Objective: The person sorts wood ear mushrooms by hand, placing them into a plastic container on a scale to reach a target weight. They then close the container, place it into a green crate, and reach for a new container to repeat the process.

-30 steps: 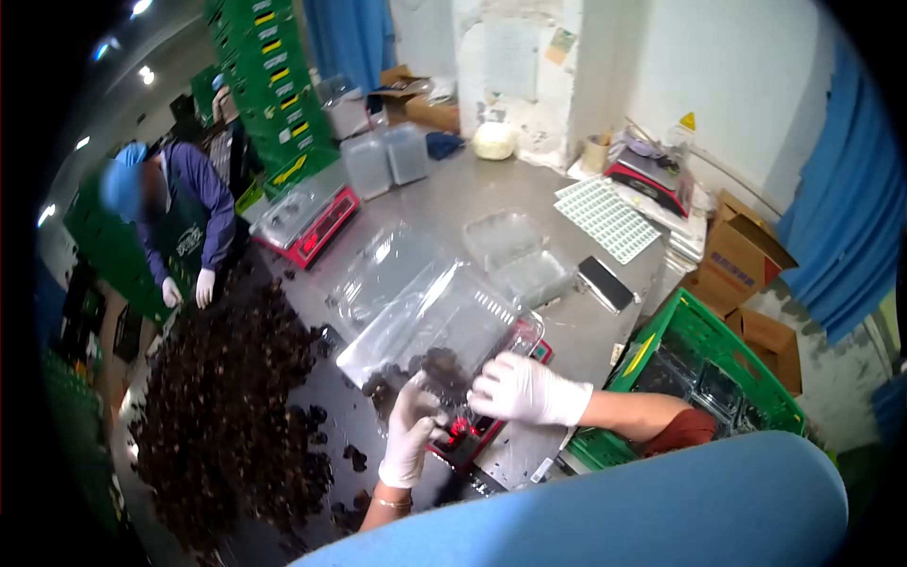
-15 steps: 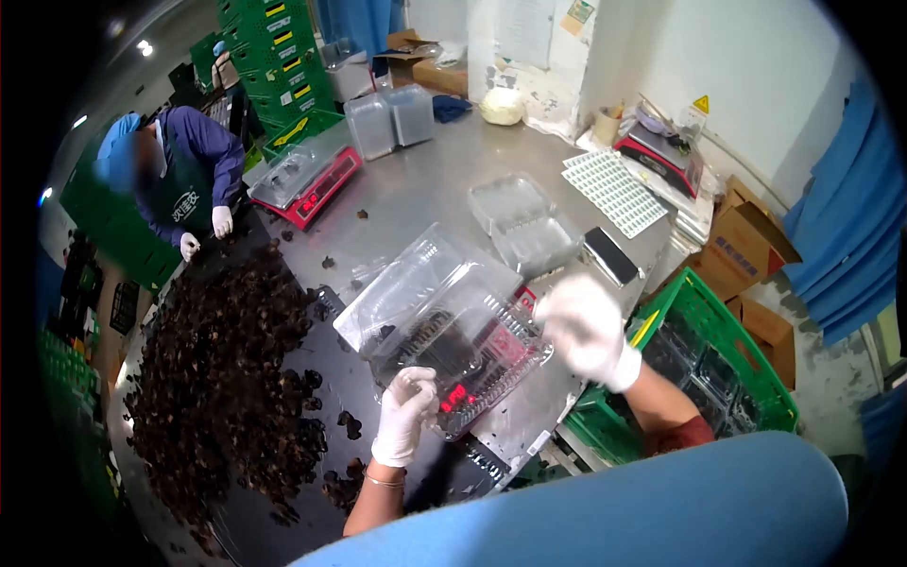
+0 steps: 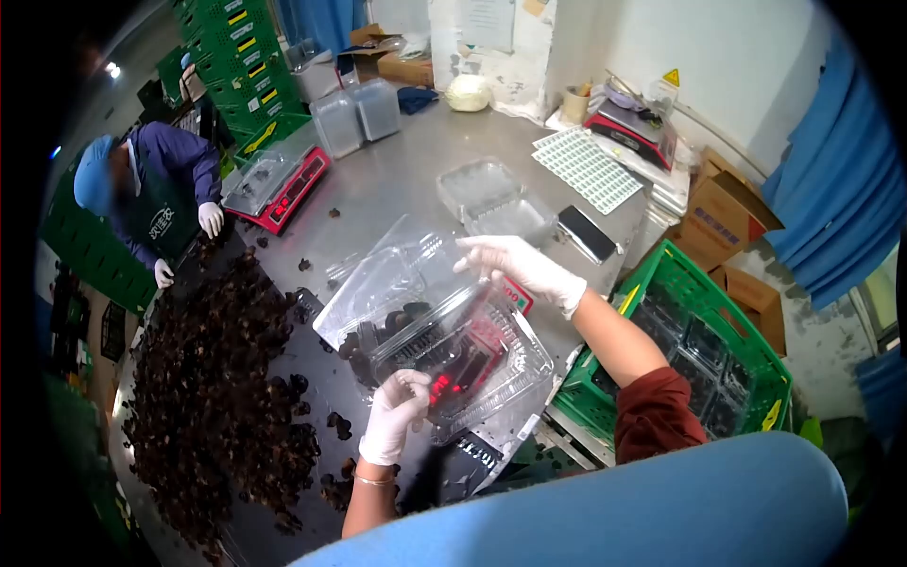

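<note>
A clear plastic container (image 3: 430, 326) with some dark fungus pieces (image 3: 402, 319) inside is tilted over the red scale, between my hands. My left hand (image 3: 397, 416), in a white glove, is closed on its near edge. My right hand (image 3: 520, 269), also gloved, has its fingers bent round the container's far right edge. Beneath, another open clear tray (image 3: 515, 364) lies by the scale's red-lit display. Left of my hands spreads a large heap of dark fungus (image 3: 217, 406).
At the upper left a co-worker (image 3: 165, 194) handles the heap's far end, beside another red scale (image 3: 293, 189). A green crate (image 3: 765, 340) of packed boxes stands at right. Behind are an open clear box (image 3: 496, 198), a phone (image 3: 586, 234) and a label sheet (image 3: 590, 170).
My right hand has moved left and up to the container, which is now lifted and tilted with fungus pieces visible in it. The view has shifted slightly.
</note>
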A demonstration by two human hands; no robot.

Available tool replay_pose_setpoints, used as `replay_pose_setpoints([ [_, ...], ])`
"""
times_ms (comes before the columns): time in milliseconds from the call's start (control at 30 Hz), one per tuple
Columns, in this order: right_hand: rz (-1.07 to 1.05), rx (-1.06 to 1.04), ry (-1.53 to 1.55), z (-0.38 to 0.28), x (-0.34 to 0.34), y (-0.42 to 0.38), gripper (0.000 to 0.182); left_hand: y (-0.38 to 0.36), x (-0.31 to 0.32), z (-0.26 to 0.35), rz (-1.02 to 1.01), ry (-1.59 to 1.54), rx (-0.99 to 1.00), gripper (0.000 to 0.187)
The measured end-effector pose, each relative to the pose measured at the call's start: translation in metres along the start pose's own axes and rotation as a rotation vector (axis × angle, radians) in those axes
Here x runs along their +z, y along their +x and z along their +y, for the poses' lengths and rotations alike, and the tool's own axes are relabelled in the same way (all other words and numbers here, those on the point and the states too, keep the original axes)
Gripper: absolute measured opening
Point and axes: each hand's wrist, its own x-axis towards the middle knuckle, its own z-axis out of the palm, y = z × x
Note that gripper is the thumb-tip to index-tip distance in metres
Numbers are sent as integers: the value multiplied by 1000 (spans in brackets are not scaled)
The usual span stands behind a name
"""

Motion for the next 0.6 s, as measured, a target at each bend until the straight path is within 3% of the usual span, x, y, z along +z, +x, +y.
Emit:
replay_pose_setpoints([
  [133, 80, -150, -193, -22, 12, -15, 50, 0, -8, 4, -12, -105, -110, 22],
  [233, -92, -271, -386, -30, 10, -28, 49, 5, -20, 6, -40, -334, -122, 20],
  [267, -169, -327, -402, -30, 10, -33, 48, 8, -28, -2, 74, -376, -102, 22],
  [300, -288, -375, -435, -27, 3, -34, 45, 3, -25, 8, 0, -438, -74, 28],
  [367, -320, -404, -465, -9, -2, -36, 43, 9, -26, -4, 229, -415, 33, 32],
  [433, -101, -281, -405, 4, 16, -45, 53, 10, -26, -3, 241, -413, 115, 36],
  [500, 64, 24, -236, 21, 27, -52, 56, 14, -35, -11, 187, -427, 169, 38],
  [600, 42, 116, 25, 46, 21, -52, 41, 10, -31, -6, 197, -162, 235, 42],
])
